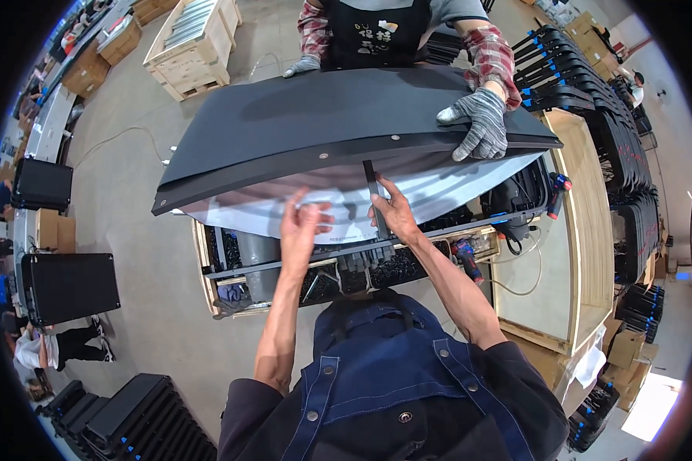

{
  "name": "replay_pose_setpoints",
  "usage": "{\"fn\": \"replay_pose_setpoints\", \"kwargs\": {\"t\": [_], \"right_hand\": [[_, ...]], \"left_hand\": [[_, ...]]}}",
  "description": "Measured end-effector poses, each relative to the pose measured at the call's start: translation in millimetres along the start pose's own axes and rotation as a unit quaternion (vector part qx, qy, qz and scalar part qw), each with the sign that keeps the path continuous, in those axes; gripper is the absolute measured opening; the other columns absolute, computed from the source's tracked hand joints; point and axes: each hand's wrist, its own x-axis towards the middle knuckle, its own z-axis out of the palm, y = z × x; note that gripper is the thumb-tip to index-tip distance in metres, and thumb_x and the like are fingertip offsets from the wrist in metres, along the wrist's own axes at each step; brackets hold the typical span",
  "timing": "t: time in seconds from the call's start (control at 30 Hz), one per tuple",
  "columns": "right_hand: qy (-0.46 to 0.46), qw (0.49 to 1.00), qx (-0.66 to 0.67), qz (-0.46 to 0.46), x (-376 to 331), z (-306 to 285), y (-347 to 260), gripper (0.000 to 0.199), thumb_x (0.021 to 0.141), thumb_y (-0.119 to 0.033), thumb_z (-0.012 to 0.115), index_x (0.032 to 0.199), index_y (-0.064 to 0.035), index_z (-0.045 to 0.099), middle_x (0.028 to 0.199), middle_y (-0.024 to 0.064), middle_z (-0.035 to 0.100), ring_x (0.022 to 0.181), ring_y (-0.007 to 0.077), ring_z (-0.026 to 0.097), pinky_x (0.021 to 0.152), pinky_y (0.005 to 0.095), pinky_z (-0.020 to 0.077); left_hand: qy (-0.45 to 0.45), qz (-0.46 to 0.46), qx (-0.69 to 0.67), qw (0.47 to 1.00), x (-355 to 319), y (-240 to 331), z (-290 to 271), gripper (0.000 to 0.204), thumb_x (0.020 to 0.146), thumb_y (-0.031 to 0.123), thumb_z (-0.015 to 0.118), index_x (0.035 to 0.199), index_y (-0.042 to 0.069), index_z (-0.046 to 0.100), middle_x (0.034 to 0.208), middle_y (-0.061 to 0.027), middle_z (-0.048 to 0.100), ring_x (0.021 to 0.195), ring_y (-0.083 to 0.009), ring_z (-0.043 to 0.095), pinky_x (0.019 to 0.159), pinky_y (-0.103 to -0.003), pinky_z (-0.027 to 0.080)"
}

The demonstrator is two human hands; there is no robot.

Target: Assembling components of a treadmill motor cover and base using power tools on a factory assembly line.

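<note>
A large black panel (300, 107) with a riveted front edge is tilted up in front of me, its near side raised. Beneath it spreads a white printed sheet (438, 192). My right hand (396, 211) grips a short black bar (370, 180) that reaches up toward the panel's edge. To its left, my left hand (303, 227) is over the sheet, slightly blurred, fingers apart and holding nothing. Across the panel, a co-worker's gloved hand (480, 124) presses on the right part, and the co-worker's other gloved hand (303, 66) rests at the far left edge.
A wooden-framed bench (207, 265) below has bins of small black parts. Two power drivers, one lower (466, 260) and one upper (559, 192), lie to the right. A wooden crate (196, 50) stands far left. Black frames (584, 100) are stacked right, black panels (142, 419) lower left.
</note>
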Motion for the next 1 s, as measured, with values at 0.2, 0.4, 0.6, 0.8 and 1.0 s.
{"fn": "replay_pose_setpoints", "kwargs": {"t": [0.2,0.4,0.6,0.8,1.0], "right_hand": [[-0.025,0.999,0.03,0.006,1.0,-3.2,-4.0,0.059,0.105,-0.014,0.061,0.159,-0.0136,0.038,0.076,0.0062,0.065,0.061,0.0144,0.062,0.056,0.0312,0.0555],[-0.053,0.998,-0.007,-0.02,3.9,-14.5,9.4,0.059,0.104,-0.016,0.064,0.158,-0.0151,0.04,0.085,0.0063,0.066,0.069,0.0153,0.067,0.056,0.0323,0.0578],[-0.119,0.991,0.029,0.05,-21.0,-141.6,-54.1,0.061,0.097,-0.02,0.074,0.144,0.0076,0.047,0.111,0.0188,0.072,0.099,0.0241,0.073,0.084,0.0364,0.061],[0.293,0.913,0.285,0.005,-43.5,-298.0,-38.6,0.042,0.096,-0.052,0.073,0.116,-0.0151,0.065,0.096,-0.0043,0.061,0.081,0.0102,0.055,0.064,0.0284,0.0446],[0.337,0.916,0.213,0.044,-51.2,-358.9,-5.7,0.034,0.096,-0.043,0.076,0.111,-0.0139,0.066,0.094,-0.0018,0.067,0.08,0.0105,0.061,0.061,0.0264,0.0431]], "left_hand": [[0.058,0.082,-0.182,0.978,20.3,88.9,-0.3,0.073,0.102,0.066,0.051,0.138,0.003,0.053,0.123,-0.0184,0.069,0.097,-0.0246,0.071,0.079,-0.036,0.06],[0.182,0.045,-0.129,0.974,35.6,108.7,14.6,0.048,0.102,0.048,0.062,0.118,0.003,0.065,0.103,-0.0092,0.07,0.089,-0.0188,0.07,0.074,-0.034,0.06],[0.265,0.009,-0.188,0.946,7.1,64.2,2.6,0.026,0.1,0.025,0.066,0.112,0.003,0.066,0.101,-0.0077,0.071,0.084,-0.0196,0.072,0.066,-0.032,0.059],[0.329,-0.089,-0.282,0.897,-26.3,-21.9,12.4,0.024,0.102,0.028,0.067,0.11,0.006,0.065,0.101,-0.0066,0.069,0.088,-0.0206,0.067,0.067,-0.035,0.053],[0.395,-0.069,-0.227,0.887,-46.5,-65.8,10.0,0.038,0.104,0.035,0.065,0.122,0.003,0.054,0.107,-0.0101,0.066,0.093,-0.0259,0.07,0.079,-0.044,0.06]]}}
